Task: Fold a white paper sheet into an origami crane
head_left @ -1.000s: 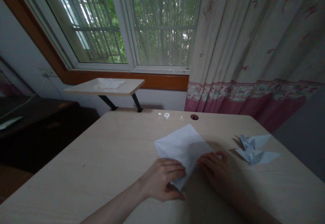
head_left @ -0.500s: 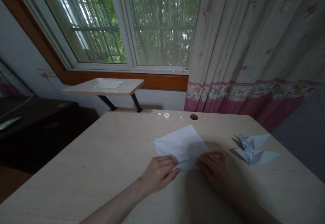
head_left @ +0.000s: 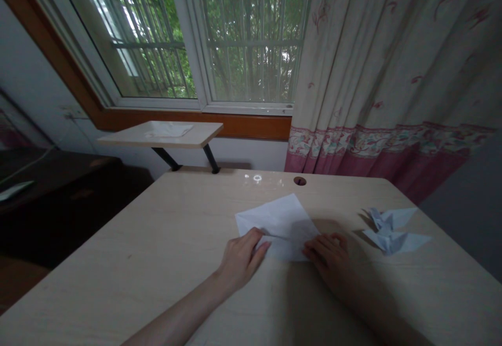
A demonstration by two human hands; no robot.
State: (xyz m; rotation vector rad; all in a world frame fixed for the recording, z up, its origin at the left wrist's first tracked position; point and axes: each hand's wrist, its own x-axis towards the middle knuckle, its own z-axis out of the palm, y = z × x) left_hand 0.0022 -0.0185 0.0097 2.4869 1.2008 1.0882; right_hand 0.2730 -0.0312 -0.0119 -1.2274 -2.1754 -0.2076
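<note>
A white sheet of paper lies on the desk in front of me, with its near edge folded up into a flap. My left hand pinches the left end of this flap between thumb and fingers. At the paper's right corner, my right hand is closed with its fingertips pressed on the edge. Part of the paper is covered by my fingers. To the right of my right hand stand folded paper cranes, close together, with their wings spread.
The pale wooden desk has a round cable hole near its far edge. A small raised shelf at the back left bears a crumpled white sheet. Behind are a barred window and a patterned curtain.
My left hand has shifted slightly left and up, and its fingers have lifted the flap at the paper's near edge. The paper has slid slightly left. My right hand stays nearly still.
</note>
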